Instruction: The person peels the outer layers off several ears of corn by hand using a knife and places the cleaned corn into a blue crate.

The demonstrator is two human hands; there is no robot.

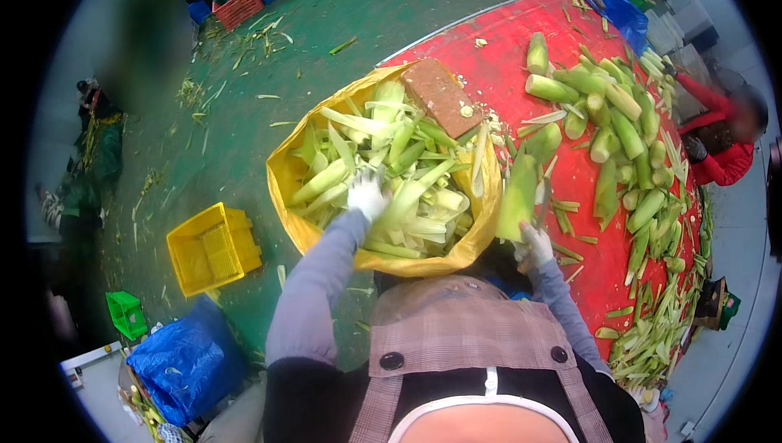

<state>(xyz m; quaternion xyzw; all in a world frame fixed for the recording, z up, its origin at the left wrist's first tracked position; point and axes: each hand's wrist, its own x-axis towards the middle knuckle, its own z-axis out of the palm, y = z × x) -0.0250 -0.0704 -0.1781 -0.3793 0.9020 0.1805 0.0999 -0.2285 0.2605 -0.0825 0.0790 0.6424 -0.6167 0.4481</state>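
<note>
My left hand (367, 196), in a white glove, reaches into a yellow woven sack (486, 214) full of pale green husks (391, 137). Its fingers look spread over the husks, with the tips partly blurred. At the sack's right rim my right hand (535, 245), also gloved, is closed around what looks like a knife (541, 200); the handle is hidden in the fist. A wide green shoot (518, 195) lies against the thumb and the blade. On the sack's far edge rests a reddish-brown block (441, 96) with pale scraps on it.
A red table surface (583, 284) holds a pile of green shoots (623, 131) and loose peelings (654, 339). Across it sits a person in red (721, 137). A yellow crate (214, 250) and a blue plastic sheet (186, 360) are to my left. Leaf scraps litter the green floor (244, 107).
</note>
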